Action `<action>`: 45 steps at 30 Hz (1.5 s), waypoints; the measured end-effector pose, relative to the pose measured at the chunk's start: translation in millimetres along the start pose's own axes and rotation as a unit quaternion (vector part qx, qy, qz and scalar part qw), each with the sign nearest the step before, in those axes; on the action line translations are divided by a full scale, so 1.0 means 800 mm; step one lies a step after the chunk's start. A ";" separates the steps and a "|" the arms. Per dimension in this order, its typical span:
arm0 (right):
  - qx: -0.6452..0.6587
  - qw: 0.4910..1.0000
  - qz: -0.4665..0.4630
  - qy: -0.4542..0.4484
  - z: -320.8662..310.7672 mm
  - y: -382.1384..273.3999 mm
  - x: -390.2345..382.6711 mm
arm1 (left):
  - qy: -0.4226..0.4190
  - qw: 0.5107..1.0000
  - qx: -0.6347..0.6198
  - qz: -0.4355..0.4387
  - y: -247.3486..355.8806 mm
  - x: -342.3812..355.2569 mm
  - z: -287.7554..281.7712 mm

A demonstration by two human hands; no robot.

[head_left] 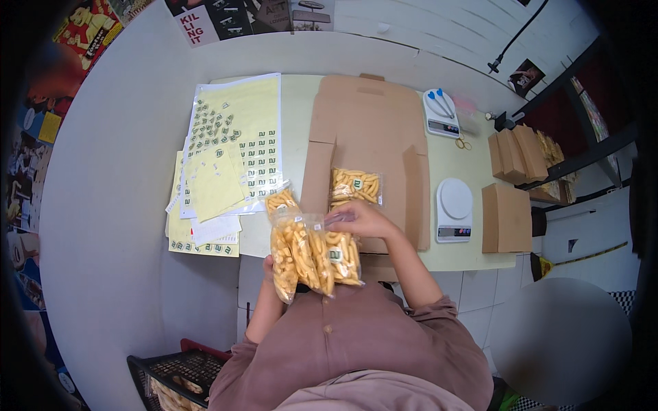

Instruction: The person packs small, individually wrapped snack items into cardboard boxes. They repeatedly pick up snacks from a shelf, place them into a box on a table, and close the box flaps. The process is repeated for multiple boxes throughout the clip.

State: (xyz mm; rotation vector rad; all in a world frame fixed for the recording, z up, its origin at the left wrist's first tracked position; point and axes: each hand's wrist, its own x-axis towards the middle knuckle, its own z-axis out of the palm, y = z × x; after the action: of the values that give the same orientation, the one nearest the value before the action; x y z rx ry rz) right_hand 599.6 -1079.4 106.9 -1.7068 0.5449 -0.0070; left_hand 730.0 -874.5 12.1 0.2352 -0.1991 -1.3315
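Several clear bags of yellow stick snacks are bunched in front of my body. My left hand holds the bunch from its left side, with most of its fingers hidden behind the bags. At the right of the bunch is a snack bag with a green-and-white label. My right hand pinches clear plastic at the top of this bag. Another labelled snack bag lies on the opened cardboard box just beyond my right hand. One more snack bag shows behind the bunch, by the label sheets.
Yellow label sheets with small green labels overlap at the table's left. On the right stand two white scales, the farther with blue-handled scissors on it. Brown boxes are beyond. A black basket sits low at left.
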 end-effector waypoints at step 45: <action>-0.250 0.902 -0.012 0.351 -0.007 0.040 -0.032 | 0.056 0.998 0.010 -0.017 0.003 0.029 -0.005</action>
State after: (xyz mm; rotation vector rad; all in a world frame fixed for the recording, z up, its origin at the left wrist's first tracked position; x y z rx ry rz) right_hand 564.4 -1078.9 86.0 -2.2075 1.1319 -0.5628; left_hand 738.9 -896.2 9.3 0.3300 -0.1141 -1.3461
